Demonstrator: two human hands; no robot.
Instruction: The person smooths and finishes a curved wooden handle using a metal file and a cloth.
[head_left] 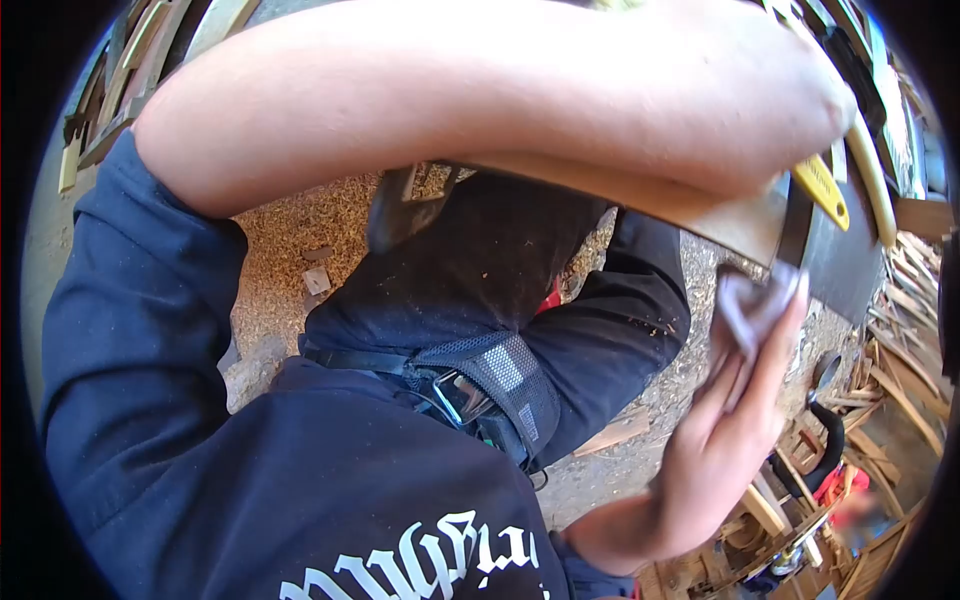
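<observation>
My right hand reaches up at the right, its fingers pressed round a folded greyish-purple sheet, perhaps cloth or abrasive paper. The sheet is near the right end of a wooden board and a dark flat plate. From the left, my bare left forearm crosses the top of the view above the board. My left hand lies at the upper right, washed out by glare; its fingers cannot be made out. Close beside it are a yellow strip with a hole and a curved pale piece.
Wood shavings cover the ground around my legs. Wood strips and offcuts are piled at the right edge. Low on the right, a blurred red-clad person shows among wooden pieces. More timber stands at the upper left.
</observation>
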